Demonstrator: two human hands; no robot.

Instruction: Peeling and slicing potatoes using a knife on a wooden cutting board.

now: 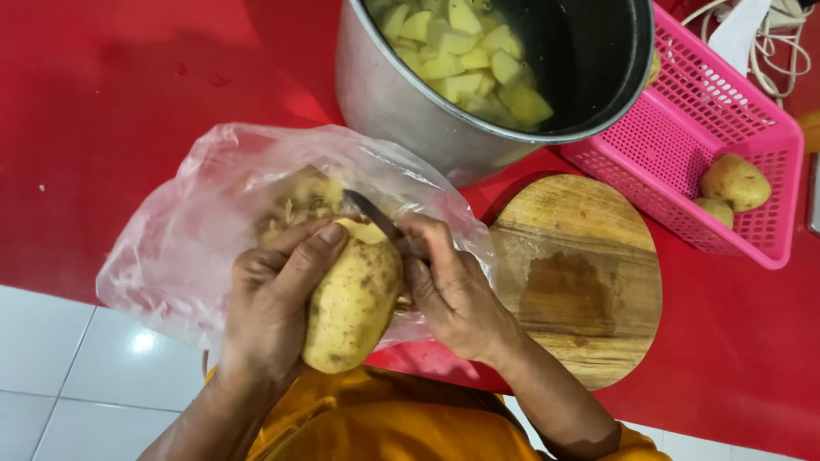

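Pot (401,94) cut off by the top edge; far rim out of view, right inside wall lost in shadow. Basket (683,128) clipped at its top corner, one of its two potatoes (716,211) half hidden behind the other. Knife (376,218) handle buried in the right hand (453,290), only the blade showing. Left side of the held potato (352,303) covered by the left hand (273,307). Peelings (295,209) blurred behind cloudy bag (188,248) plastic. Near edge of board (581,282) partly covered by the right forearm. Both forearms cut by the bottom edge. Cables (781,51) cropped at top right. Grey strip at the right edge too narrow to tell.
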